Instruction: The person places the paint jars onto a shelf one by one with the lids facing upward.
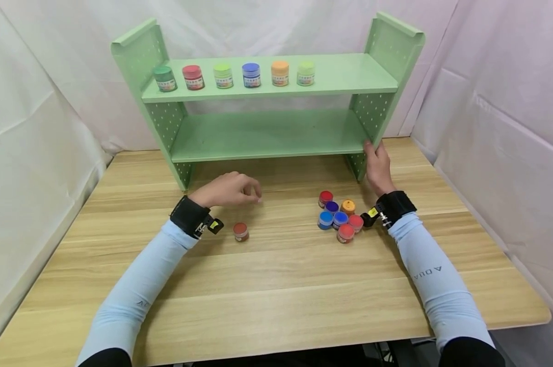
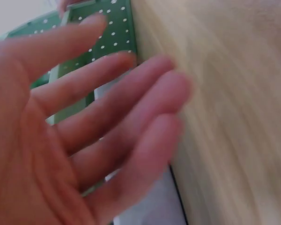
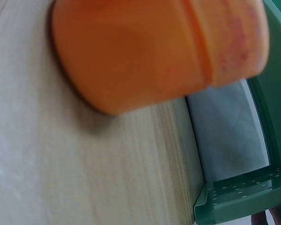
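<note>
A light green two-tier shelf (image 1: pixel 276 133) stands on the wooden table. My right hand (image 1: pixel 379 171) grips the front edge of its right side panel near the lower board; the fingertips (image 3: pixel 280 215) barely show in the right wrist view. My left hand (image 1: pixel 230 189) hovers over the table before the shelf, holding nothing, its fingers loosely bent and spread in the left wrist view. Closest to it is a brownish-red paint jar (image 1: pixel 241 232) on the table. Several paint jars in green, red, blue and orange, including a dark green one (image 1: pixel 164 79), line the upper board.
Beside my right wrist, several small paint jars cluster on the table, among them a light blue one (image 1: pixel 325 219) and a red one (image 1: pixel 345 233). An orange jar (image 3: pixel 131 56) looms close in the right wrist view. White cloth (image 1: pixel 496 102) hangs around the table (image 1: pixel 276 295).
</note>
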### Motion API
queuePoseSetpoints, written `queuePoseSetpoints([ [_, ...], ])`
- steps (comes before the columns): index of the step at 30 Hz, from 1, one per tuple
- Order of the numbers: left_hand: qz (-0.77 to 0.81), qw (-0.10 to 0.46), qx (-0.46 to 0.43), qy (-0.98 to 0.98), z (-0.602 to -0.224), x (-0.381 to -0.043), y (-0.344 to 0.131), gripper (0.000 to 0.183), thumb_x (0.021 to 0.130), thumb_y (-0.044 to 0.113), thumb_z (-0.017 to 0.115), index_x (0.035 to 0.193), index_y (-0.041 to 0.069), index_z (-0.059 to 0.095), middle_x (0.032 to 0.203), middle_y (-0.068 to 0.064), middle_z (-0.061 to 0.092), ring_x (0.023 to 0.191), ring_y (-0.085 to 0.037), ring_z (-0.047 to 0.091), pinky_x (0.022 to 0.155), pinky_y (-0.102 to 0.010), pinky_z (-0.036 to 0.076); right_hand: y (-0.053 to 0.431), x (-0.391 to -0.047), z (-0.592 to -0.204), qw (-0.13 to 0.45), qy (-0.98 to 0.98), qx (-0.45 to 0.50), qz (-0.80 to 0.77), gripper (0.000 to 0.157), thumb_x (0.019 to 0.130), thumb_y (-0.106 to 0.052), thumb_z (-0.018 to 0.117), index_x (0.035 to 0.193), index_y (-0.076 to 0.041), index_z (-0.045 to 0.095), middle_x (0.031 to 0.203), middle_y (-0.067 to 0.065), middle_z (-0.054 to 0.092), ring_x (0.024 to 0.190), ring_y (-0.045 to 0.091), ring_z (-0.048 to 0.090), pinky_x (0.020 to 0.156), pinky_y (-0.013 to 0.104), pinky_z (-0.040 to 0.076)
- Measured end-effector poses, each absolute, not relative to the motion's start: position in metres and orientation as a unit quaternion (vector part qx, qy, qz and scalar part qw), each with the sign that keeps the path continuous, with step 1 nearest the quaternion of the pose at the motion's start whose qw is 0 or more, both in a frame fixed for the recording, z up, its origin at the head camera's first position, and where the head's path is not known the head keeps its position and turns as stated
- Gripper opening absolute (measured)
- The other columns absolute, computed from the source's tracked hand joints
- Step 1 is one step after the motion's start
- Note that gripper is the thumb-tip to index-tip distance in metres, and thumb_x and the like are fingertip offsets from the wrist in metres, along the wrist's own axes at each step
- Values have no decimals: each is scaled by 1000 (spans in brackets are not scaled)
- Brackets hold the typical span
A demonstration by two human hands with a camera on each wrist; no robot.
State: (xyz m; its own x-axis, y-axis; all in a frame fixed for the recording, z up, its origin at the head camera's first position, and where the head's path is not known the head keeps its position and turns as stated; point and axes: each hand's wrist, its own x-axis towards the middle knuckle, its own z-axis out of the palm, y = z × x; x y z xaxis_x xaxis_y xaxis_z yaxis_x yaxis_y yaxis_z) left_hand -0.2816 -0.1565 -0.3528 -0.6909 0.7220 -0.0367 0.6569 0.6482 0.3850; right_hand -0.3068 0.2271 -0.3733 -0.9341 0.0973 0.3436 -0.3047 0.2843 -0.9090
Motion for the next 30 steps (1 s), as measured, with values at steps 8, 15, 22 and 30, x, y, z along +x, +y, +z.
queuePoseSetpoints([
  [8, 202, 280, 377, 859, -349, -277, -167, 34, 84, 36, 71, 110, 15, 68, 84, 2, 69, 76, -14, 63, 65, -32, 47, 227, -307, -374, 170, -785, 63, 593, 56, 103, -35, 36, 153, -15, 23, 148, 9, 35, 131, 14, 32, 105, 31, 25],
  [15, 211, 312, 386, 842, -350, -277, -171, 38, 78, 30, 76, 111, 13, 69, 82, 3, 70, 76, -12, 63, 66, -30, 45, 231, -319, -382, 173, -781, 58, 598, 56, 102, -37, 37, 153, -19, 24, 149, 7, 34, 131, 14, 32, 105, 32, 25],
  [22, 233, 357, 374, 824, -351, -274, -170, 36, 75, 20, 79, 107, 7, 69, 83, -1, 71, 79, -15, 66, 75, -30, 49, 229, -316, -380, 169, -781, 61, 597, 56, 102, -37, 37, 153, -20, 23, 148, 6, 35, 130, 12, 32, 105, 31, 25],
  [30, 240, 363, 375, 819, -350, -274, -167, 29, 75, 15, 79, 100, 3, 71, 85, 0, 71, 81, -14, 66, 75, -29, 50, 226, -307, -372, 163, -783, 59, 598, 55, 103, -35, 37, 154, -19, 22, 148, 7, 34, 130, 14, 33, 105, 32, 25],
])
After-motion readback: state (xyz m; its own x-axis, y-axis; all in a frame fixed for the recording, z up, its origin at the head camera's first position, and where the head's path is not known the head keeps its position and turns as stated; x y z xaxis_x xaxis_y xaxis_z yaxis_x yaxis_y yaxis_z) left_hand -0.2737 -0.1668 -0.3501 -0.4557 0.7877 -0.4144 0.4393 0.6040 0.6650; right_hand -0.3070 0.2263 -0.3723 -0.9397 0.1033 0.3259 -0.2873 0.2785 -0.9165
